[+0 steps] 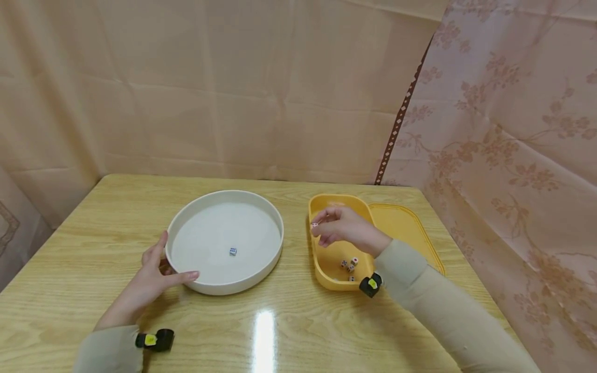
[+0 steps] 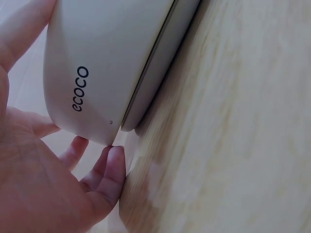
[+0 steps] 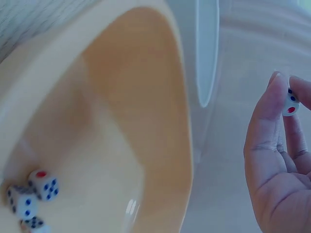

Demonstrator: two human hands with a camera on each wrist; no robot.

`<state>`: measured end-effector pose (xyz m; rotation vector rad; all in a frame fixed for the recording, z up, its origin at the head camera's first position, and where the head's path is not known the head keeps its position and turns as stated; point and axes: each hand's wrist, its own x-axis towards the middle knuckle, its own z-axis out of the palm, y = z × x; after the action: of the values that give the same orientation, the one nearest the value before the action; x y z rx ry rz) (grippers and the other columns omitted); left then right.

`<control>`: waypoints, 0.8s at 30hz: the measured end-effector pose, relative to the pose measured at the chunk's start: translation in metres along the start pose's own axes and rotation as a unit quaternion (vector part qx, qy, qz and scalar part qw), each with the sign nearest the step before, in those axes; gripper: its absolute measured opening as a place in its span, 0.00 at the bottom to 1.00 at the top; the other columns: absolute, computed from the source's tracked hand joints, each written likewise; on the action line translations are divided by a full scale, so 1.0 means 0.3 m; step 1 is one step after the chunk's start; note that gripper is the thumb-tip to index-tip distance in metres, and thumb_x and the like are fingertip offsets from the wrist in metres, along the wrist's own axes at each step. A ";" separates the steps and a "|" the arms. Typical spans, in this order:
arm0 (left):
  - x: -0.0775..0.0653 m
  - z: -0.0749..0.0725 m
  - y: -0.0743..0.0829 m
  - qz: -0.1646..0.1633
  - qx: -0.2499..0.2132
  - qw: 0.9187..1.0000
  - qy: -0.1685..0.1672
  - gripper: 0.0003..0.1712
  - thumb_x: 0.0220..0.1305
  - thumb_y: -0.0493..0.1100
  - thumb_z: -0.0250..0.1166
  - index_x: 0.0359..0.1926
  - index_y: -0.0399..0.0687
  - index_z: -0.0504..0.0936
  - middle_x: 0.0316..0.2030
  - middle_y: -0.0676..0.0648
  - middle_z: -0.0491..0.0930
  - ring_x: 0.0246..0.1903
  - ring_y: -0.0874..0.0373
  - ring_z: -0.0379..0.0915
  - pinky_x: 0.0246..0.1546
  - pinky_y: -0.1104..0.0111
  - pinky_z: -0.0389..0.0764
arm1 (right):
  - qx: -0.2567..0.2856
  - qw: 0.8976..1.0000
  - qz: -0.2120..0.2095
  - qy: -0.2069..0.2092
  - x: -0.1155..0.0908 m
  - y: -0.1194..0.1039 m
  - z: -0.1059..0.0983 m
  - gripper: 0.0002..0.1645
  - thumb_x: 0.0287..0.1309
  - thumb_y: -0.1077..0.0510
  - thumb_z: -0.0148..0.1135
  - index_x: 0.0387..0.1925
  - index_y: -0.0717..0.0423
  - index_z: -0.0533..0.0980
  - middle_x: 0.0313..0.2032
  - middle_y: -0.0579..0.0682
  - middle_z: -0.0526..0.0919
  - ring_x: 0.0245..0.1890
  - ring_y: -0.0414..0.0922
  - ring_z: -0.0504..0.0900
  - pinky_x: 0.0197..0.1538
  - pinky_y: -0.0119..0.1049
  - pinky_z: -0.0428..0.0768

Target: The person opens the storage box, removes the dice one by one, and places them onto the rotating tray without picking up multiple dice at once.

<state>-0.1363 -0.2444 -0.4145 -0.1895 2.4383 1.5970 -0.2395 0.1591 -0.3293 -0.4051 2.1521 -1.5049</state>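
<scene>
A white die (image 3: 291, 103) with red and blue pips is pinched between the thumb and forefinger of my right hand (image 1: 342, 228), above the left side of the yellow box (image 1: 323, 274). Several more dice (image 1: 351, 267) lie at the near end of the box floor. My left hand (image 1: 151, 274) grips the near-left edge of a round white tray (image 1: 212, 288), thumb over the rim and fingers along the outer wall. In the left wrist view, fingertips (image 2: 115, 158) sit right at the tray's lower edge. One die (image 1: 232, 252) with blue pips rests inside the tray.
A flat yellow lid (image 1: 410, 228) lies to the right of the box, partly behind it. Everything stands on a wood-grain table (image 1: 224, 331). Beige curtains (image 1: 242, 93) hang behind the table, with a flowered cloth (image 1: 517, 140) on the right.
</scene>
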 end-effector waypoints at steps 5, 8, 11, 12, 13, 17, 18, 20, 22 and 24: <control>-0.001 -0.001 -0.002 0.003 0.002 1.000 0.000 0.74 0.59 0.52 0.73 0.74 0.56 0.15 0.72 0.27 0.21 0.71 0.29 0.47 0.69 0.38 0.53 | 0.010 1.000 -0.003 -0.005 0.012 -0.028 0.025 0.16 0.61 0.63 0.65 0.47 0.69 0.76 0.37 0.58 0.86 0.29 0.45 0.84 0.39 0.39 0.86; -0.001 0.000 -0.002 0.003 0.002 1.000 0.000 0.74 0.59 0.52 0.73 0.74 0.56 0.15 0.72 0.27 0.22 0.71 0.30 0.48 0.69 0.39 0.54 | 0.014 1.000 -0.001 -0.006 0.018 -0.040 0.042 0.14 0.61 0.63 0.65 0.47 0.66 0.77 0.34 0.53 0.86 0.29 0.46 0.84 0.39 0.39 0.86; -0.001 -0.001 -0.002 0.002 0.005 1.000 0.001 0.74 0.59 0.52 0.73 0.74 0.56 0.15 0.72 0.26 0.22 0.70 0.30 0.48 0.69 0.38 0.54 | 0.023 1.000 -0.003 -0.009 0.028 -0.046 0.059 0.17 0.61 0.63 0.65 0.49 0.69 0.76 0.34 0.52 0.86 0.29 0.45 0.84 0.40 0.39 0.86; 0.000 -0.001 -0.001 0.002 0.006 1.000 0.002 0.74 0.59 0.53 0.73 0.74 0.56 0.15 0.72 0.26 0.22 0.70 0.29 0.48 0.69 0.38 0.53 | 0.026 1.000 -0.003 -0.009 0.032 -0.047 0.066 0.18 0.61 0.63 0.65 0.49 0.69 0.75 0.34 0.52 0.86 0.29 0.45 0.84 0.39 0.39 0.86; 0.000 -0.002 -0.001 0.002 0.008 1.000 0.002 0.74 0.59 0.53 0.73 0.74 0.55 0.15 0.72 0.26 0.22 0.70 0.29 0.47 0.69 0.38 0.53 | 0.029 1.000 -0.002 -0.008 0.037 -0.048 0.073 0.18 0.61 0.63 0.65 0.50 0.70 0.75 0.34 0.52 0.86 0.28 0.44 0.84 0.39 0.39 0.86; -0.002 -0.001 -0.001 0.002 0.007 1.000 0.003 0.74 0.58 0.52 0.73 0.74 0.56 0.15 0.71 0.26 0.22 0.71 0.28 0.47 0.69 0.37 0.52 | 0.036 0.999 -0.003 -0.008 0.053 -0.053 0.100 0.19 0.61 0.64 0.65 0.51 0.70 0.74 0.34 0.52 0.86 0.28 0.43 0.83 0.38 0.37 0.86; -0.002 -0.001 -0.001 0.002 0.006 1.000 0.003 0.74 0.58 0.52 0.73 0.74 0.56 0.15 0.71 0.26 0.22 0.71 0.28 0.46 0.69 0.37 0.52 | 0.037 0.999 -0.002 -0.009 0.057 -0.054 0.106 0.20 0.61 0.64 0.65 0.52 0.70 0.74 0.34 0.52 0.85 0.27 0.43 0.83 0.38 0.36 0.85; -0.003 0.000 -0.002 0.003 0.005 1.000 0.003 0.74 0.58 0.52 0.74 0.74 0.56 0.15 0.72 0.26 0.23 0.71 0.28 0.46 0.69 0.37 0.51 | 0.043 0.999 -0.002 -0.011 0.064 -0.056 0.119 0.20 0.61 0.63 0.64 0.52 0.70 0.74 0.33 0.51 0.85 0.27 0.43 0.83 0.37 0.35 0.85; -0.003 -0.001 -0.003 0.002 0.004 1.000 0.002 0.74 0.58 0.52 0.74 0.74 0.57 0.15 0.72 0.26 0.23 0.71 0.27 0.45 0.69 0.36 0.50 | 0.054 0.998 -0.003 -0.011 0.072 -0.057 0.132 0.20 0.61 0.64 0.64 0.52 0.69 0.74 0.33 0.51 0.86 0.27 0.43 0.83 0.37 0.35 0.85; -0.002 -0.002 -0.004 0.002 0.004 1.000 0.001 0.74 0.58 0.52 0.73 0.74 0.57 0.15 0.72 0.26 0.22 0.71 0.27 0.44 0.69 0.36 0.50 | 0.068 0.998 -0.006 -0.009 0.082 -0.057 0.148 0.20 0.61 0.64 0.64 0.53 0.69 0.74 0.32 0.50 0.86 0.27 0.43 0.83 0.37 0.34 0.86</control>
<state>-0.1355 -0.2455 -0.4152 -0.1862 2.4470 1.5896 -0.2367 0.1058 -0.3311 -0.3832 2.0218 -1.6363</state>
